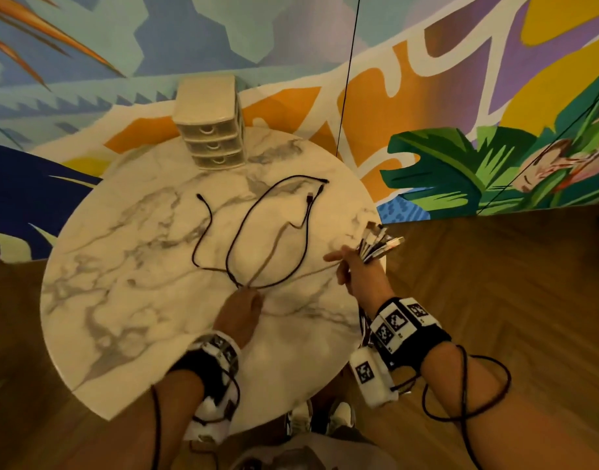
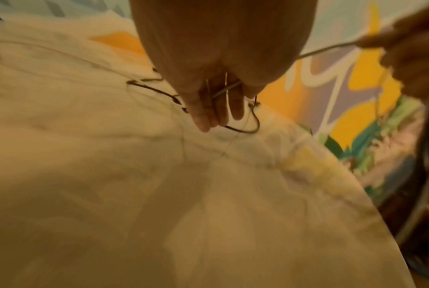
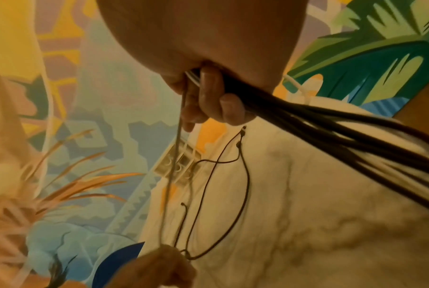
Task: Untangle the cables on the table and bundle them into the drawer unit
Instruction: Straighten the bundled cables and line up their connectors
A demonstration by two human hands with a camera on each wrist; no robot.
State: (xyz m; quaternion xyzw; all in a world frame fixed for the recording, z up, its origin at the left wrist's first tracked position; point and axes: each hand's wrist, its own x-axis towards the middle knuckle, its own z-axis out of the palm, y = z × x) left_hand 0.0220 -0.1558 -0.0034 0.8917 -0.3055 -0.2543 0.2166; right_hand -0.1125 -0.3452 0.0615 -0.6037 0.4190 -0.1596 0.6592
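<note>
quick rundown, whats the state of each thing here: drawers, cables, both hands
drawer unit: upright at table's far edge, all drawers closed
black cables: loose, looped on the marble table
pale cable: stretched between both hands
cable bundle: gathered in right hand
left hand: pinching cables at their crossing

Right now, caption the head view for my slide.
Left hand pins looped black cables on marble table; right hand grips gathered bundle.

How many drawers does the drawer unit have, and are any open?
3, stacked top, middle and bottom in the drawer unit at the table's far edge; all look closed. None appear hidden.
</note>
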